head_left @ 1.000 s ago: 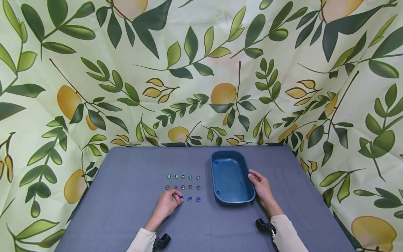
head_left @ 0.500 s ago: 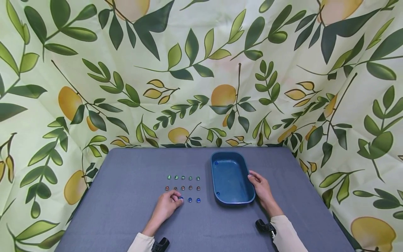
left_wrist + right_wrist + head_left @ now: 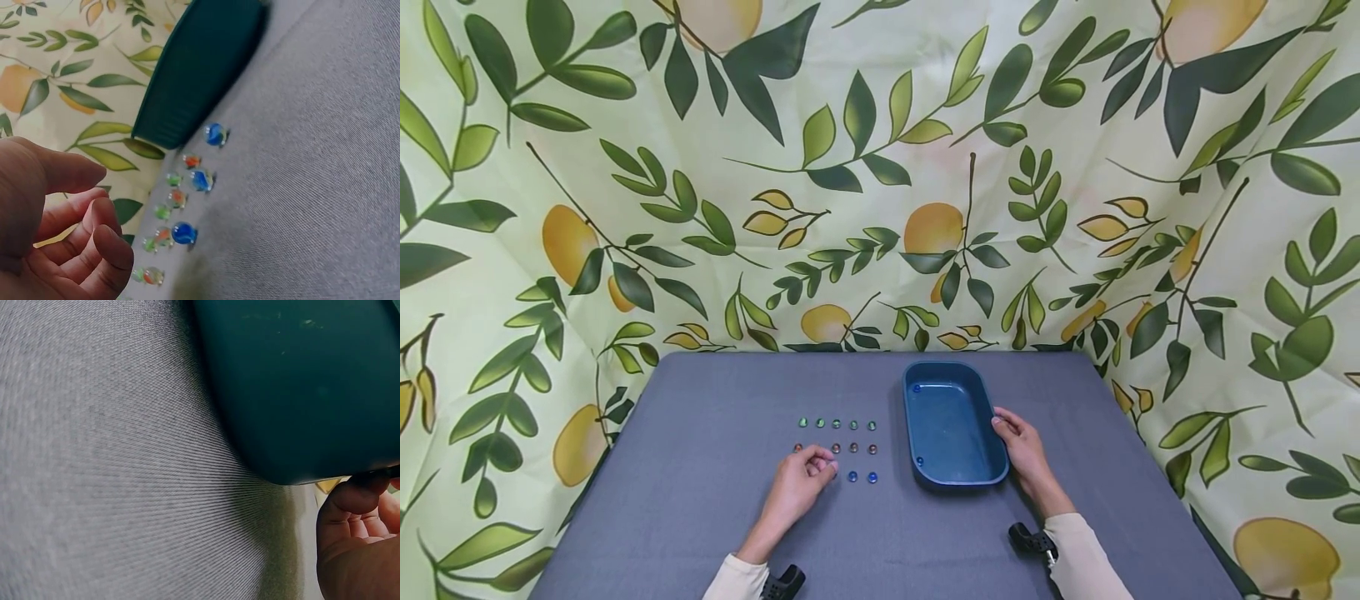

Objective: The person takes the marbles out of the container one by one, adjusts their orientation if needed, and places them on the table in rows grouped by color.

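Observation:
In the head view my left hand (image 3: 797, 485) hovers at the left end of a row of blue marbles, its fingers loosely bent. The left wrist view shows a gap between thumb and fingertips, holding nothing. Near them a blue marble (image 3: 184, 233) rests on the cloth; in the head view the hand mostly hides it. Further right lie two more blue marbles (image 3: 852, 477). My right hand (image 3: 1024, 450) grips the right rim of a blue plastic tub (image 3: 955, 482), thumb on the edge. Inside the tub sit two blue marbles (image 3: 920, 461), one far, one near.
Behind the blue row run a row of orange marbles (image 3: 853, 448), partly covered by the left hand, and a row of green marbles (image 3: 837, 424). Grey cloth (image 3: 715, 417) covers the table. A leaf-and-fruit patterned curtain (image 3: 850, 250) hangs behind and at the sides.
The left fingers, earlier at the left blue marble, have come off it and shifted slightly up, covering an orange marble. The right hand and tub stay put; the head view tilts slightly.

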Demonstrator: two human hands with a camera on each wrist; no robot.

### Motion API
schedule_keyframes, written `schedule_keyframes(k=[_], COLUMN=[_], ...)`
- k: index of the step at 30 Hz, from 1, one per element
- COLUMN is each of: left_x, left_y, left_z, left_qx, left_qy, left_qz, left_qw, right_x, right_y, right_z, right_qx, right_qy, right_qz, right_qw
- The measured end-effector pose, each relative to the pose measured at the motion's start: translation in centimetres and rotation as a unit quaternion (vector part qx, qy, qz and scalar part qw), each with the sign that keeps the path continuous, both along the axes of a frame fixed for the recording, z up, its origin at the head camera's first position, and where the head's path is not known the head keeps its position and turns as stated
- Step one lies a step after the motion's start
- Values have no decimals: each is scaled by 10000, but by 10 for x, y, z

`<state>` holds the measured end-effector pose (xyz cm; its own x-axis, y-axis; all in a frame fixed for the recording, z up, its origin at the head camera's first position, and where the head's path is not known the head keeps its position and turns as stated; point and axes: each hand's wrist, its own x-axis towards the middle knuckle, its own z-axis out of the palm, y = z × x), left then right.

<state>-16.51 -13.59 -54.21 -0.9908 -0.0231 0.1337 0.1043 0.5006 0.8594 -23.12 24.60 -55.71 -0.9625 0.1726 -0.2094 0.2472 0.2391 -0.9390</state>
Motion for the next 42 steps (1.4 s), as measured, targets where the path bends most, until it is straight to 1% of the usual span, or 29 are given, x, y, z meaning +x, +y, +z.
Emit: schedule_keyframes(k=[5,8,16,20,22,26,28,32,37,39,42], left_x=[-1,0,-2,-6,-8,-15,-19,-30,-40,-43,-49], left_y=[4,7,17,26,31,44,53,73,98,106,118], left_z=[5,9,20,27,32,43,49,57,64,67,67], left_qx=[87,109,179,248,327,502,555,657,708,667,524], left_qy=[165,166,173,302,371,393,419,480,523,558,544], left_qz=[-11,-32,-177,-311,-418,-682,-839,-1167,-1505,-1625,-1776], left_qw=[9998,9998,9995,9988,9979,9956,9940,9898,9847,9829,9812], right_x=[0,1,1,0,0,0,0,0,0,0,0], right_y=[1,1,2,3,2,3,3,3,4,4,5], right_z=[-1,-1,1,0,0,-1,-1,-1,-2,-2,-2], right_qx=[-12,35,39,35,38,50,65,93,132,137,119], right_qy=[4,14,52,70,61,24,15,20,44,50,50], right_qz=[1,17,6,28,23,6,-15,-21,-39,-42,-21], right_qw=[10000,10000,10000,10000,10000,10000,10000,10000,9999,9999,9999])
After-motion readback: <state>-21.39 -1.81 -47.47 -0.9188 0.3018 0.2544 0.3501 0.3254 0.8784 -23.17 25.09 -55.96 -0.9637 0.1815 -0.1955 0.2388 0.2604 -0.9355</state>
